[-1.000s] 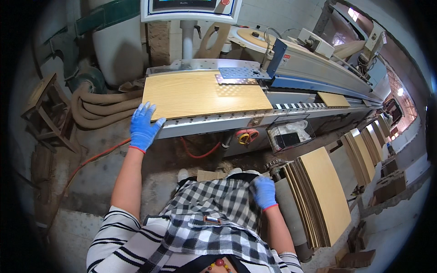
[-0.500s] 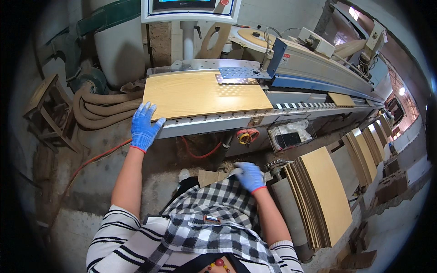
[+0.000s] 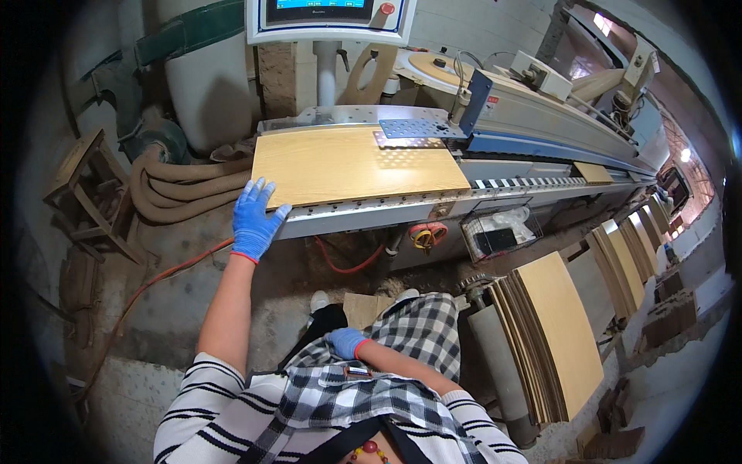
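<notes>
A light wood-grain board [image 3: 332, 166] lies flat on the machine's metal bed. My left hand [image 3: 258, 220], in a blue glove with a red cuff, rests at its near left corner, fingers spread and gripping nothing. My right hand [image 3: 346, 342], gloved alike, is at the front of my black-and-white checked apron [image 3: 417, 332]. Its fingers are hard to make out against the cloth. A perforated blue plate [image 3: 413, 128] reaches over the far right part of the board.
A smaller panel [image 3: 592, 173] sits farther along the machine's track. On the right, a stack of boards [image 3: 556, 332] stands on a roller conveyor [image 3: 495, 356]. Below the bed hang a wire basket [image 3: 501, 236] and coloured tape rolls [image 3: 425, 236]. Thick hoses [image 3: 182, 189] and a wooden stool [image 3: 97, 193] are left.
My right hand has swung left from beside the board stack to the front of my apron. My left hand stays at the board's corner. The view has shifted slightly.
</notes>
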A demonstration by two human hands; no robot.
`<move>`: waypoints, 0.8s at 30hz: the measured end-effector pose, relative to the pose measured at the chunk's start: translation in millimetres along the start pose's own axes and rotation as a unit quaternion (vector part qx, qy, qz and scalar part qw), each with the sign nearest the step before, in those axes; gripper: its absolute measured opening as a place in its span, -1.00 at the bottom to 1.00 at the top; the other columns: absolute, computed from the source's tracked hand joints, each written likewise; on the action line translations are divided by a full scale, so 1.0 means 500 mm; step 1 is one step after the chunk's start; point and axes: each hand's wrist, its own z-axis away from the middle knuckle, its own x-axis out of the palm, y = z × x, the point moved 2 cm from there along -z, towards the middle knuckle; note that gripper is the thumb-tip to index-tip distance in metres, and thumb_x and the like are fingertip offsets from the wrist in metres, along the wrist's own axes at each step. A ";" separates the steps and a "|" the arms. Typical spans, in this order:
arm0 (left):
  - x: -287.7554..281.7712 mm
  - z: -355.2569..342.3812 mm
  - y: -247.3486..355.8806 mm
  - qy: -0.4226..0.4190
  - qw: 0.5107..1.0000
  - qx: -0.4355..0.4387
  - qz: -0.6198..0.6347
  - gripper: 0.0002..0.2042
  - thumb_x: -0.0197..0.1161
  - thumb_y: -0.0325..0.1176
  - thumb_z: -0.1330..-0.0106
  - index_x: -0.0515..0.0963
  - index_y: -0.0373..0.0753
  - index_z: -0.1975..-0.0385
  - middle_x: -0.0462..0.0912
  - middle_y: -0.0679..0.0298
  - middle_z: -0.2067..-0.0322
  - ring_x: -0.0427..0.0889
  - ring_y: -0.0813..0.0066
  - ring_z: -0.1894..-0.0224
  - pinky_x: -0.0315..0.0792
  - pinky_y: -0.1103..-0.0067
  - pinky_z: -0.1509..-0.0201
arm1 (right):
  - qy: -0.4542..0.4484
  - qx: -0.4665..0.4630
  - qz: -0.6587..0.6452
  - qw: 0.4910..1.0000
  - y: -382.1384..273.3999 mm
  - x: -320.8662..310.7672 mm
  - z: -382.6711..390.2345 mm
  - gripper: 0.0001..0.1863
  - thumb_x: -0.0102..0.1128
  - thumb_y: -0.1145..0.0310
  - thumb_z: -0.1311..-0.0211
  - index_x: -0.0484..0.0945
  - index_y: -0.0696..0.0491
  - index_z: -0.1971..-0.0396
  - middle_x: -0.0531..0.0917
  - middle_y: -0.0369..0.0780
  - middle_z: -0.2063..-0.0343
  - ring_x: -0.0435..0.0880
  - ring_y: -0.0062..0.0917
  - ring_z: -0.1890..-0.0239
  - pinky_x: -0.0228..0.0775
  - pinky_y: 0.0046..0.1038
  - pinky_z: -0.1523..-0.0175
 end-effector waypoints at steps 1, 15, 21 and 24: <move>0.000 0.000 0.000 -0.002 1.000 -0.003 0.002 -0.43 0.31 0.00 -0.10 0.49 -0.26 -0.03 0.41 0.06 -0.14 0.29 0.13 -0.26 0.18 0.35 -0.32 | 0.133 0.012 -0.026 0.991 0.004 0.007 -0.005 -0.72 0.04 0.32 -0.13 0.48 0.06 0.15 0.58 -0.01 0.19 0.60 -0.05 0.21 0.45 -0.12 0.13; -0.029 0.004 -0.039 -0.052 0.998 0.001 0.022 -0.52 0.26 -0.14 -0.18 0.45 -0.17 -0.09 0.34 0.02 -0.20 0.22 0.06 -0.29 0.14 0.32 -0.34 | 0.483 -0.003 0.035 0.875 0.026 -0.205 0.298 -0.63 0.14 0.33 -0.12 0.46 0.04 0.03 0.52 -0.13 0.02 0.47 -0.21 -0.01 0.28 -0.26 -0.14; -0.039 0.010 -0.083 -0.085 0.993 -0.026 0.075 -0.54 0.24 -0.20 -0.20 0.44 -0.16 -0.11 0.37 0.09 -0.19 0.23 0.12 -0.29 0.16 0.36 -0.33 | 0.560 0.187 0.027 0.807 0.122 -0.105 0.436 -0.67 0.12 0.34 -0.13 0.50 0.07 0.08 0.54 -0.10 0.06 0.46 -0.20 -0.02 0.22 -0.21 -0.18; -0.036 0.005 -0.075 -0.097 0.991 -0.025 0.084 -0.53 0.24 -0.18 -0.20 0.44 -0.16 -0.11 0.38 0.09 -0.18 0.23 0.12 -0.29 0.15 0.35 -0.34 | 0.612 0.181 0.035 0.769 0.135 -0.073 0.429 -0.72 0.11 0.34 -0.14 0.55 0.06 0.14 0.56 -0.10 0.08 0.48 -0.20 -0.01 0.20 -0.20 -0.20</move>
